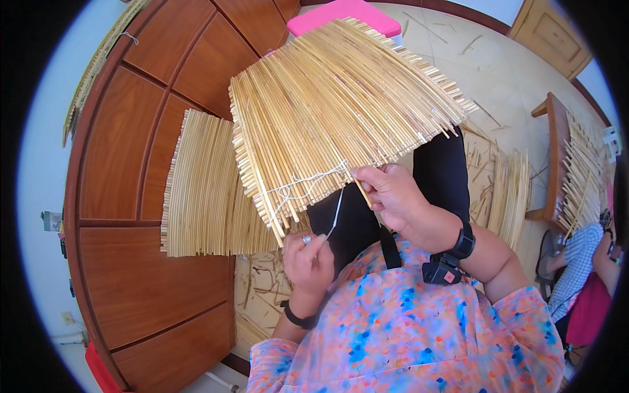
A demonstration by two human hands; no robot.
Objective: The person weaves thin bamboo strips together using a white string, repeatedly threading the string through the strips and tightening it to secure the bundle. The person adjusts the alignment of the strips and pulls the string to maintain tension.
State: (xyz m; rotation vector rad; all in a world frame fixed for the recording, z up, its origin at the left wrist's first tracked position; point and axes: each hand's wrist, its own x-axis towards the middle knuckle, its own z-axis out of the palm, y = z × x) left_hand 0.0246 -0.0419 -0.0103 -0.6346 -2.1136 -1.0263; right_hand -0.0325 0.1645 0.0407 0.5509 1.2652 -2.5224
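Note:
A mat of pale straw-coloured reed stalks [327,98] lies across my lap, sloping away from me, its near edge towards my body. White string [298,187] loops loosely over the stalks near that edge. Below the mat's near left corner, my left hand [308,262] is closed in a pinch on the string, which runs taut up to the mat. My right hand [393,193] is closed at the near edge, thumb and fingers gripping the end of a reed stalk [362,192] that sticks out towards me.
Another reed mat [203,190] leans against the brown wooden panels [118,144] at left. A pink-topped box [373,16] stands behind my mat. On the right, a wooden bench [553,150] bears more reeds, with another person [583,281] beside it. Loose stalks litter the tiled floor.

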